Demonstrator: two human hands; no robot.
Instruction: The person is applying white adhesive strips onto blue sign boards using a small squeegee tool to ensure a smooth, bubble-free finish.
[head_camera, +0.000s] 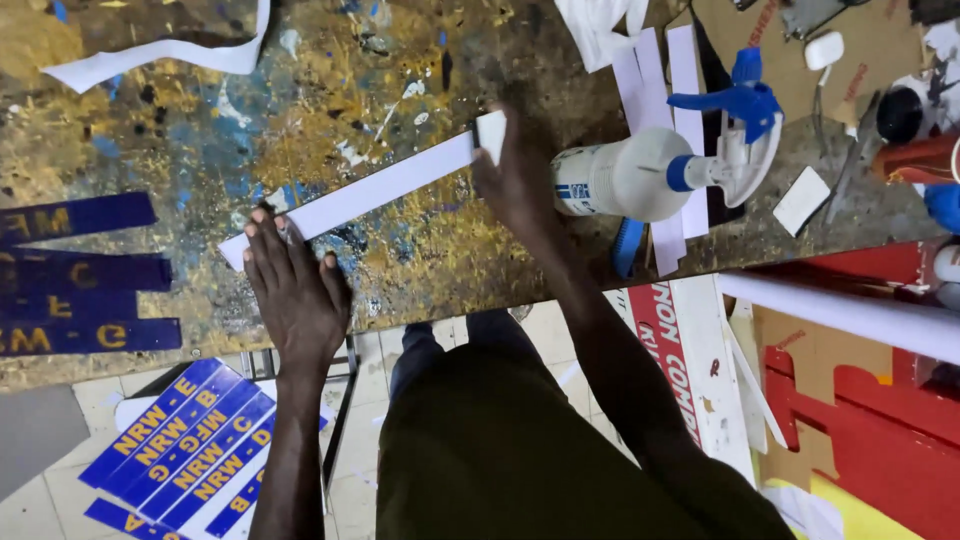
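A long white strip (385, 185) lies slanted on the paint-stained workbench (330, 90). My left hand (295, 290) presses flat on the strip's near left end with fingers spread. My right hand (515, 175) pinches the strip's far right end, where the end is folded or lifted up. A white spray bottle with a blue trigger (650, 170) lies on its side just right of my right hand.
Several blue strips with yellow lettering (80, 275) lie at the bench's left; more blue lettered strips (185, 440) are on the floor below. White strips (665, 90), cardboard, a small white block (802, 200) and red sign pieces (860, 420) crowd the right.
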